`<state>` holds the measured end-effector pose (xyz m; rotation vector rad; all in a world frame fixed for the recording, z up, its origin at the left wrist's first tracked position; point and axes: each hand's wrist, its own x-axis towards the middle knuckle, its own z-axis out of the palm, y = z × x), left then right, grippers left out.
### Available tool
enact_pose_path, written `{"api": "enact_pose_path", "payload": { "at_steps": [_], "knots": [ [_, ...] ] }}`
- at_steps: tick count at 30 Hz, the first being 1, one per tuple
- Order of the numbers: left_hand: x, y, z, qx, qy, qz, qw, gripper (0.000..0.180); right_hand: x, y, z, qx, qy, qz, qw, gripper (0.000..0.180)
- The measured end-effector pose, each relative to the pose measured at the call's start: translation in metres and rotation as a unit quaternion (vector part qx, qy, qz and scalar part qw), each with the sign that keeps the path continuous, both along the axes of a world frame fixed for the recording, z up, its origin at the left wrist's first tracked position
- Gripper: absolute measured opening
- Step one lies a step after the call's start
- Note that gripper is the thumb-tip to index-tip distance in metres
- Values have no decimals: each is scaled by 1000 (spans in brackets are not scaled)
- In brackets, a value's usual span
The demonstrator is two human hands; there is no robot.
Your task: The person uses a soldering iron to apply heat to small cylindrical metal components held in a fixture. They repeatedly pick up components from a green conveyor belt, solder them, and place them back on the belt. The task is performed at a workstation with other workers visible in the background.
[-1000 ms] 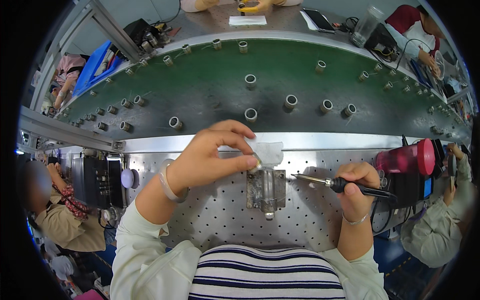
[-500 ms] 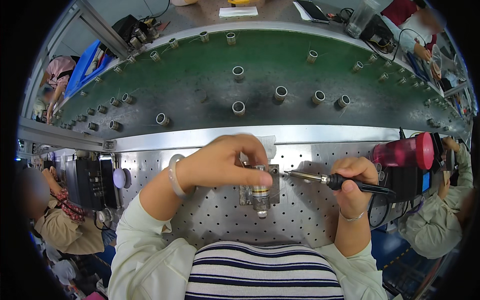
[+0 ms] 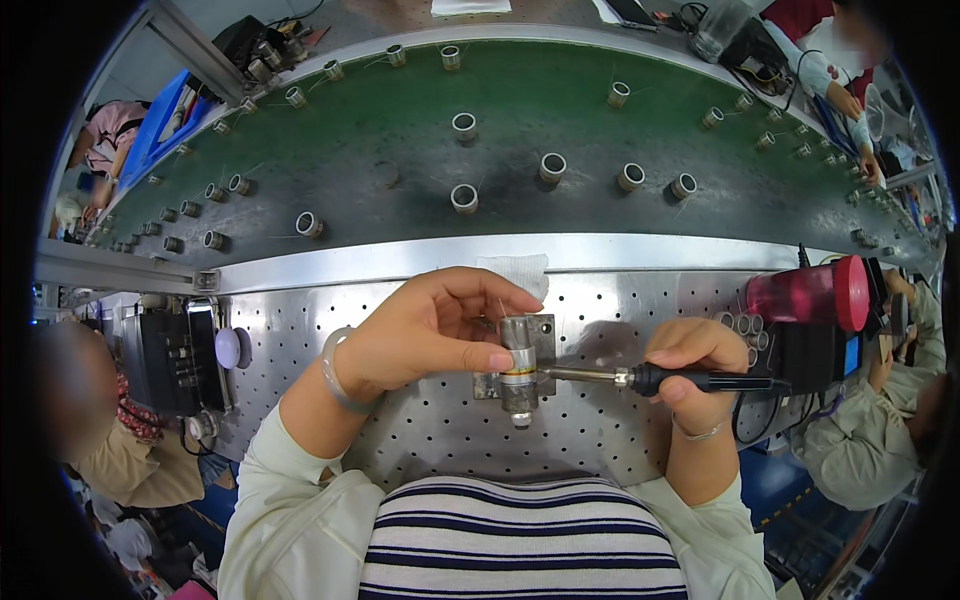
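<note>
My left hand (image 3: 425, 328) pinches a small metal cylinder (image 3: 519, 370) with a yellow band, which sits in a metal fixture (image 3: 545, 330) on the perforated steel bench (image 3: 400, 440). My right hand (image 3: 695, 365) grips a black-handled soldering iron (image 3: 690, 380). Its metal tip points left and touches the cylinder at the yellow band. A thin wire rises from the cylinder beside my left fingers.
A green conveyor belt (image 3: 400, 160) carrying several metal rings (image 3: 464, 197) runs behind the bench. A white cloth (image 3: 515, 270) lies at the bench's far edge. A pink bottle (image 3: 810, 293) lies at the right. Other seated people work at left and right.
My left hand has come down from the white cloth onto the cylinder. My right hand has moved the iron's tip left until it touches the cylinder.
</note>
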<state>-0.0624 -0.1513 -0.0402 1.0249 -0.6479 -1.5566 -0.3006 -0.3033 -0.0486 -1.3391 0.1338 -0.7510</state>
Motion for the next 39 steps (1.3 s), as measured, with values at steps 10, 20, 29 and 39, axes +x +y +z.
{"api": "enact_pose_path", "payload": {
  "at_steps": [10, 20, 29, 39],
  "knots": [
    [-9, 4, -1, -69, -6, 54, 996, 19, 3, 1, 0, -40, 11, 10, 999, 20],
    [-12, 3, 1, -96, -44, 58, 993, 14, 4, -1, 1, -82, 14, 4, 997, 21],
    [-11, 2, 1, -105, -58, 50, 992, 13, 5, -5, 3, -129, -1, 12, 992, 23],
    [-11, 2, 3, -95, -60, 50, 992, 13, 5, -6, 1, -123, -9, 17, 992, 27]
  ]
}}
